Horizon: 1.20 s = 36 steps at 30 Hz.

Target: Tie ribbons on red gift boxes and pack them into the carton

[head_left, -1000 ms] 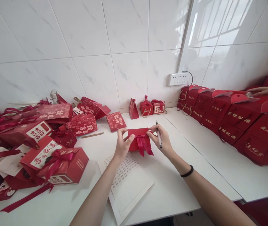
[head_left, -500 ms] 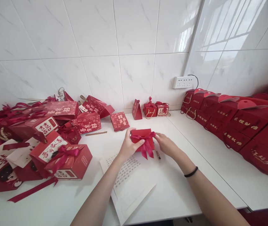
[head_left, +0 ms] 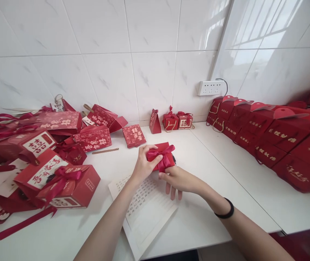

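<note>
In front of me, above a sheet of paper covered in handwriting (head_left: 155, 217), is a small red gift box (head_left: 160, 146). A crimson ribbon bow (head_left: 166, 156) is tied across it. My left hand (head_left: 145, 162) grips the box by its left side, with the thumb pressed on the middle of the bow. My right hand (head_left: 178, 180) is just below the bow, palm turned down, fingers apart and pointing toward the paper. It covers the lower ends of the ribbon, so I cannot see whether it touches them.
Many red gift boxes (head_left: 70, 185) with ribbons are heaped at the left. A flat red box (head_left: 134, 136) and small upright boxes (head_left: 170, 121) stand near the tiled wall. Stacked red boxes (head_left: 269, 141) line the right side. A power strip (head_left: 211, 88) is against the wall.
My right hand has moved from the bow's right side down and left to below it, now covering the ribbon tails. The left hand keeps hold of the box. The view has shifted slightly.
</note>
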Each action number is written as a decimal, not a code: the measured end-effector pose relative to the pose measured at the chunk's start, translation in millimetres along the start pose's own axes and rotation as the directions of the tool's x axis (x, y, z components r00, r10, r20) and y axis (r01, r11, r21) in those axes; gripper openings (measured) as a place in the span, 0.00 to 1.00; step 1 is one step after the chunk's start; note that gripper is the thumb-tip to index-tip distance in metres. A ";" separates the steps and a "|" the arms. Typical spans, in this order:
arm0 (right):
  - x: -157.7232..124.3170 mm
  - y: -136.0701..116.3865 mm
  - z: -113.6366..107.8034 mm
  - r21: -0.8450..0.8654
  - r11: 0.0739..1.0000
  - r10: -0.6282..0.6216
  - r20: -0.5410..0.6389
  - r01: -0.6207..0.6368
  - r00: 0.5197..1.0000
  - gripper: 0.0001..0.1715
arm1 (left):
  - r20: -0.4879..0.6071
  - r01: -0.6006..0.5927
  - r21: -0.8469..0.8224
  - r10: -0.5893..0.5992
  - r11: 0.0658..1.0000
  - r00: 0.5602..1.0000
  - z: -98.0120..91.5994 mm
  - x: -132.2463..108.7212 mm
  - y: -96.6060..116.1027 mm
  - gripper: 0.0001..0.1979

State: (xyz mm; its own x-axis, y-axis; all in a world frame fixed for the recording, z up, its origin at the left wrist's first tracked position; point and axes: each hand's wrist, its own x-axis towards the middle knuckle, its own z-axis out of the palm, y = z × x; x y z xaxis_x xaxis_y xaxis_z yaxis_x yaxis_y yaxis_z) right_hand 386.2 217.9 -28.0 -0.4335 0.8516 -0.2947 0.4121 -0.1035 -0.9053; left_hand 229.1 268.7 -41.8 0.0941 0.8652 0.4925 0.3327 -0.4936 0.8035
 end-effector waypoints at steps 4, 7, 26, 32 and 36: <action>6.5 -1.4 3.4 0.032 0.998 -0.046 0.034 0.045 0.998 0.14 | -0.006 0.012 0.017 -0.012 1.000 1.000 0.9 1.1 2.8 0.04; 7.7 -3.5 5.7 0.059 0.997 -0.054 0.073 0.050 0.996 0.16 | 0.008 0.053 0.034 -0.053 0.998 0.999 1.3 1.5 6.0 0.02; -6.3 -5.0 -20.8 -0.136 0.990 0.067 0.234 -0.036 0.970 0.29 | 0.004 0.064 0.017 -0.064 0.998 0.998 1.9 2.9 5.2 0.02; -11.2 -4.4 -50.5 -0.223 0.968 0.115 -0.006 -0.114 0.993 0.21 | 0.025 0.090 0.016 -0.091 0.996 0.996 1.3 1.3 7.0 0.02; -7.7 -3.5 -47.0 -0.252 0.966 0.050 -0.020 -0.054 0.999 0.15 | 0.043 0.099 0.023 -0.100 0.995 0.994 0.7 1.3 8.1 0.02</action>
State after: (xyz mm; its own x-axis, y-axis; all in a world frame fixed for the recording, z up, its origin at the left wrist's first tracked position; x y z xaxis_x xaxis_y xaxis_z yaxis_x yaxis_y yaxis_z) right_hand 425.7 235.9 -8.2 -0.3958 0.8556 -0.3338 0.6235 -0.0165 -0.7816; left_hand 232.5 265.8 -34.9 0.1011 0.9131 0.3951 0.3621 -0.4036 0.8402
